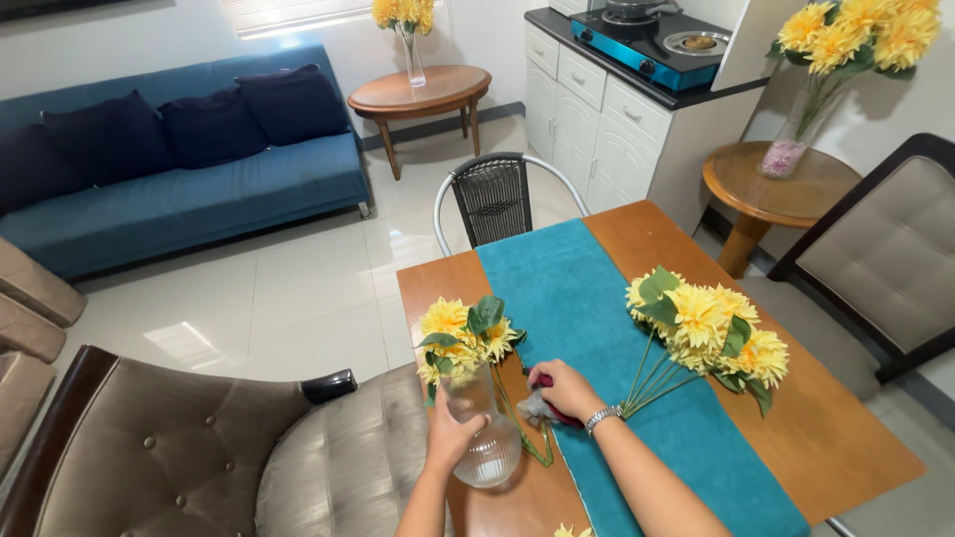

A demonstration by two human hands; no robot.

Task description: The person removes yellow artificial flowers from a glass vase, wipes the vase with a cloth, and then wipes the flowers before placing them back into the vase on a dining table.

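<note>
My left hand (450,435) grips a clear ribbed glass vase (484,438) at the near left of the wooden table (836,438). A bunch of yellow flowers (463,338) lies just behind the vase, its green stems running down beside it. My right hand (565,390), a metal watch on the wrist, rests on the teal runner (577,298) and closes over a dark red handled tool, mostly hidden. A second, larger bunch of yellow flowers (708,333) lies on the runner to the right, its stems pointing toward my right hand.
A black wicker chair (494,197) stands at the table's far end. Padded brown chairs (199,447) sit to my left and a beige one (885,249) to the right. A round side table (781,194) with a flower vase, white cabinets and a blue sofa (179,189) lie beyond.
</note>
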